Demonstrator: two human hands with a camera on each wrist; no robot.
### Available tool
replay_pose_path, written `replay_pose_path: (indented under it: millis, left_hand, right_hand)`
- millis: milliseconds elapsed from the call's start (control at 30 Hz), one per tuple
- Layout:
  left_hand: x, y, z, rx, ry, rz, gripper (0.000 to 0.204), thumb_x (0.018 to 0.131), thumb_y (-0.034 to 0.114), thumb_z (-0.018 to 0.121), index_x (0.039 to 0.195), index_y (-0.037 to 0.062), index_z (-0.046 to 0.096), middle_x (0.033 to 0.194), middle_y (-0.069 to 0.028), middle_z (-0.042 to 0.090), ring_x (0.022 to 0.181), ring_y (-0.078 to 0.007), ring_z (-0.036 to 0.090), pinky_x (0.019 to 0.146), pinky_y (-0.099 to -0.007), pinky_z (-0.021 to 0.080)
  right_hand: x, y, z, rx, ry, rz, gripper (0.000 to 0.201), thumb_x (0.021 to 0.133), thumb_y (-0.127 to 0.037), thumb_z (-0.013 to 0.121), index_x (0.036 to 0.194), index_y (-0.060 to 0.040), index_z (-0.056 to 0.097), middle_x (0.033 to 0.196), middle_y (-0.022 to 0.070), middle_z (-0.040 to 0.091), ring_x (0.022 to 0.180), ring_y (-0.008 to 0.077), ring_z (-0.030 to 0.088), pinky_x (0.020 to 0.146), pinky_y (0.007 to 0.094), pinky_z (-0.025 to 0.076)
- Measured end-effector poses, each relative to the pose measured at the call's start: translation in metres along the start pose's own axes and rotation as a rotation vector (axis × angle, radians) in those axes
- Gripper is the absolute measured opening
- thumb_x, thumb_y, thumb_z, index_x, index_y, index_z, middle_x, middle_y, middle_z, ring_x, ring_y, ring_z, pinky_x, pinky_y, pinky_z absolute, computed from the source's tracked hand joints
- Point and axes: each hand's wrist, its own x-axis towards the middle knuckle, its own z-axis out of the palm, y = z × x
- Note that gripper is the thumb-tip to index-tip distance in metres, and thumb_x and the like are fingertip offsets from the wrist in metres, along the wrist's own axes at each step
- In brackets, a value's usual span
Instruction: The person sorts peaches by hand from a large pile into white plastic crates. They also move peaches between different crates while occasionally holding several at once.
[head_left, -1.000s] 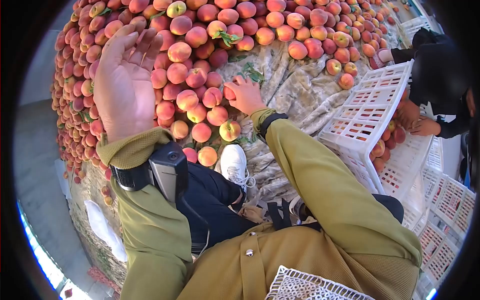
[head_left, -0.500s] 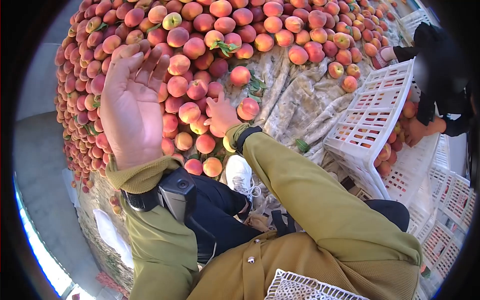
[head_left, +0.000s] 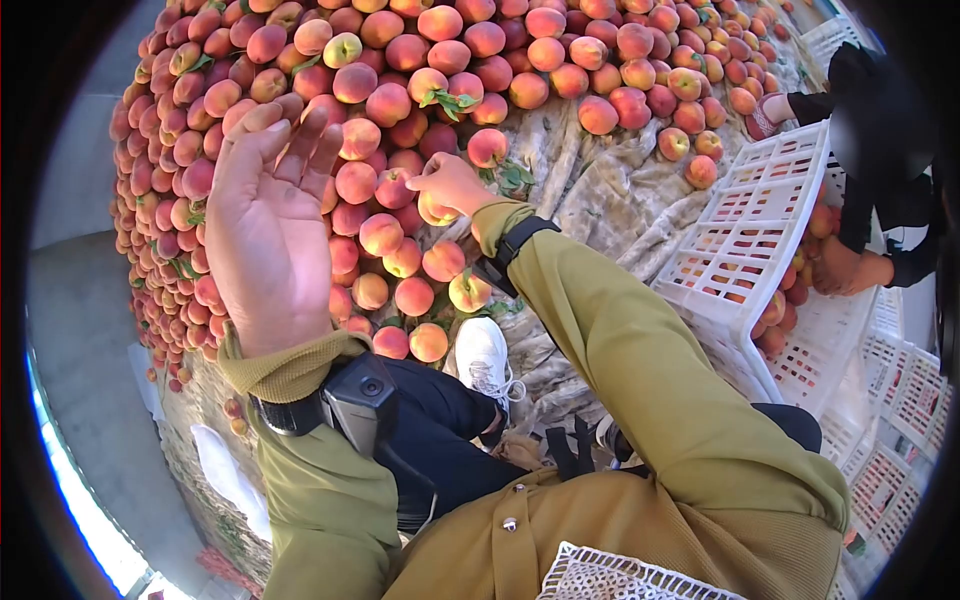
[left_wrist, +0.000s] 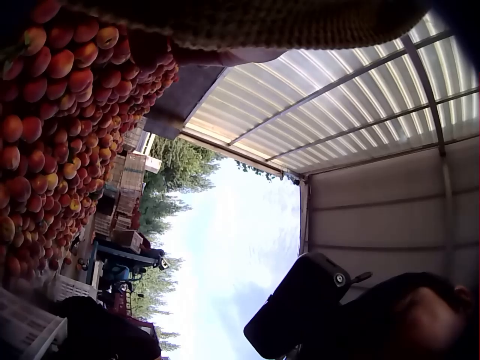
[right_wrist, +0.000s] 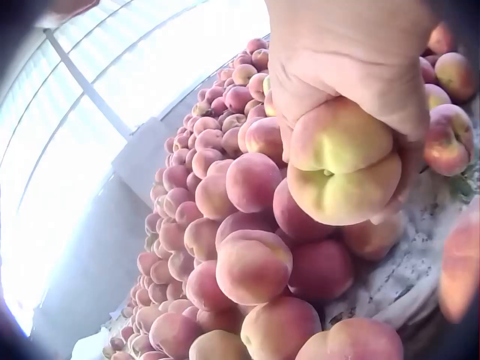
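A big heap of ripe peaches point(head_left: 390, 105) fills the upper left of the head view. My right hand point(head_left: 455, 185) is at the heap's near right edge, its thumb and fingers curled round a peach point(right_wrist: 345, 169). In the right wrist view this peach shows its yellowish stem hollow, with other peaches right beneath and behind it. My left hand point(head_left: 270, 240) is held over the left part of the heap, palm turned up and fingers loosely bent, with nothing in it. The left wrist view does not show its fingers clearly.
A wrinkled cloth point(head_left: 610, 190) lies under the heap, with a leafy sprig point(head_left: 515, 175) on it. At right, a white plastic crate point(head_left: 745, 220) stands tilted beside others. Another person's hand point(head_left: 850, 270) touches peaches there. My white shoe point(head_left: 482, 355) is just below the heap.
My right hand went left and down to the heap's edge, then back up, now gripping a peach. A loose peach has appeared by the leaves; another beside the hand no longer shows there.
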Motion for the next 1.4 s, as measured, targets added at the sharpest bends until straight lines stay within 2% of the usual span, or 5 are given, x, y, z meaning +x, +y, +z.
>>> replay_pose_path:
  millis: [233,567,900,1067,1400]
  left_hand:
    - [-0.004,-0.001,0.003,0.022,0.011,0.002,0.019,0.086,0.004,0.050,0.104,-0.0018,0.053,0.107,-0.0116,0.058,0.104,-0.0239,0.054,0.093,-0.0359,0.044]
    - [-0.004,-0.002,0.009,0.065,0.044,0.001,0.018,0.084,0.004,0.050,0.101,-0.0006,0.053,0.105,-0.0097,0.056,0.099,-0.0228,0.055,0.087,-0.0351,0.046]
    - [0.000,-0.004,0.005,0.010,0.001,-0.015,0.015,0.085,0.003,0.050,0.100,-0.0003,0.054,0.103,-0.0088,0.058,0.101,-0.0220,0.055,0.091,-0.0341,0.045]
    - [0.001,-0.007,0.009,0.034,0.006,-0.016,0.017,0.084,0.004,0.050,0.100,-0.0014,0.053,0.103,-0.0098,0.056,0.099,-0.0220,0.055,0.091,-0.0351,0.045]
    - [-0.007,-0.017,0.041,0.002,-0.049,-0.029,0.022,0.083,0.003,0.051,0.104,-0.0042,0.052,0.101,-0.0113,0.056,0.096,-0.0216,0.057,0.087,-0.0324,0.049]
  right_hand:
    - [-0.011,-0.041,0.042,-0.703,0.179,0.072,0.084,0.059,-0.056,0.070,0.125,-0.0144,0.041,0.118,0.0303,0.040,0.095,0.0448,0.053,0.080,0.0454,0.047]
    - [0.007,-0.014,0.018,-0.526,-0.141,0.092,0.078,0.056,-0.053,0.073,0.115,-0.0056,0.053,0.104,0.0216,0.057,0.092,0.0307,0.059,0.077,0.0378,0.049]
    - [-0.034,0.017,0.011,-0.046,-0.111,-0.122,0.059,0.064,-0.038,0.076,0.107,-0.0030,0.056,0.101,0.0111,0.061,0.097,0.0239,0.057,0.085,0.0336,0.043]
    - [-0.108,0.027,-0.027,1.058,-0.282,0.119,0.069,0.073,-0.052,0.065,0.120,-0.0048,0.048,0.113,0.0107,0.055,0.095,0.0223,0.059,0.080,0.0331,0.051]
    - [-0.261,-0.054,-0.114,1.449,-0.498,-0.391,0.101,0.062,-0.080,0.051,0.127,-0.0040,0.038,0.126,0.0194,0.044,0.103,0.0453,0.053,0.058,0.0560,0.055]
